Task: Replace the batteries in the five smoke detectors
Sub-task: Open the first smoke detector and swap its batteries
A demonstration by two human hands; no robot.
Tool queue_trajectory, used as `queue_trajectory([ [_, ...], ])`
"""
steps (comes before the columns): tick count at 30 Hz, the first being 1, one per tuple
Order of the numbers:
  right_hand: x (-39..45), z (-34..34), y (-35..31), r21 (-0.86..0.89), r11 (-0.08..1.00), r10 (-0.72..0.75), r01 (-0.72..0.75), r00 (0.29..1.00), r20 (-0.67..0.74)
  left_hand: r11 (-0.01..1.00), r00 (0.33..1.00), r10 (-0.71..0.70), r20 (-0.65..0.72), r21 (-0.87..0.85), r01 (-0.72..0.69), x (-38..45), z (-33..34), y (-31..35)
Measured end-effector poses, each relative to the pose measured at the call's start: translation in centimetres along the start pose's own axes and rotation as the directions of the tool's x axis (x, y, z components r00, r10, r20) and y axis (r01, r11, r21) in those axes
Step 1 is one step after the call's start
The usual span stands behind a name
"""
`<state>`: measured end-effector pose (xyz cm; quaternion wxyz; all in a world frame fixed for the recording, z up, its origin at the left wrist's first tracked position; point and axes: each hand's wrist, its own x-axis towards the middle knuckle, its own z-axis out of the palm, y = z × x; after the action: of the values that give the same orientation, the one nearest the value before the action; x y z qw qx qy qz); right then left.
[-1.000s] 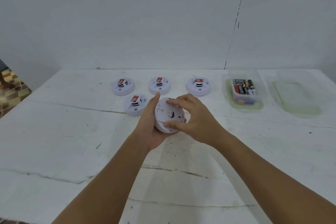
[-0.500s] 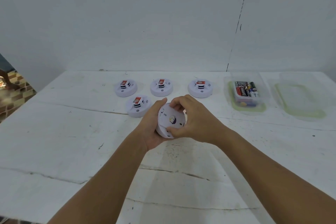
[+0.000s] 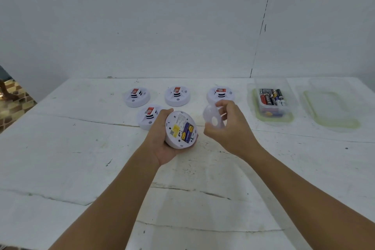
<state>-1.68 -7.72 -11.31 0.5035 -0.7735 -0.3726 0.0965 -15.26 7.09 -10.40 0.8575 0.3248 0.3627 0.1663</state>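
Note:
My left hand [image 3: 160,144] grips a white smoke detector [image 3: 181,129] with its back turned up, where a yellow label and a purple battery show in the open compartment. To its right, my right hand [image 3: 229,130] pinches the detached white back cover [image 3: 212,116], which is blurred. Several other smoke detectors lie face up on the table: one [image 3: 147,116] just behind my left hand, and a row of three [image 3: 137,97] [image 3: 177,96] [image 3: 220,93] farther back. A clear container [image 3: 271,100] holds several batteries.
The white, cracked table [image 3: 60,148] runs to a white wall at the back. The container's clear lid [image 3: 329,107] with a green seal lies at the far right. A patterned floor shows past the table's left edge.
My right hand has pulled the back cover off the detector and moved it to the right. The battery compartment is now exposed. My left hand still holds the detector.

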Motion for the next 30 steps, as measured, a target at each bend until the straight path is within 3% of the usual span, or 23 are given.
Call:
queue_trajectory([
  [4, -0.6, 0.1, 2.0, -0.376, 0.924, 0.119, -0.070, 0.987, 0.111, 0.998, 0.998, 0.059, 0.006, -0.004, -0.059, 0.2, 0.3, 0.0],
  [10, -0.6, 0.3, 2.4, -0.574, 0.818, 0.166, -0.015, 0.963, 0.210, 0.994, 0.995, 0.102, -0.016, -0.027, -0.102, 0.2, 0.9, -0.1],
  [12, -0.5, 0.4, 2.2, -0.505, 0.863, 0.127, -0.017, 0.975, 0.185, 0.992, 0.994, 0.112, 0.000, -0.061, -0.112, 0.3, 0.9, -0.3],
  [15, -0.6, 0.7, 1.4, -0.241, 0.969, -0.041, 0.060, 0.996, 0.084, 0.989, 0.992, 0.121, 0.031, -0.094, -0.117, 0.5, 0.9, -0.6],
  [19, -1.3, 1.8, -0.7, 0.014, 0.993, -0.121, 0.120, 0.991, 0.055, 0.991, 0.988, 0.118, 0.101, -0.076, -0.111, 0.3, 1.2, -1.1],
  [30, -1.4, 2.9, -0.5, 0.110, 0.991, -0.087, 0.078, 0.993, 0.079, 0.993, 0.986, 0.108, 0.129, -0.052, -0.102, -0.2, 1.5, -1.3],
])
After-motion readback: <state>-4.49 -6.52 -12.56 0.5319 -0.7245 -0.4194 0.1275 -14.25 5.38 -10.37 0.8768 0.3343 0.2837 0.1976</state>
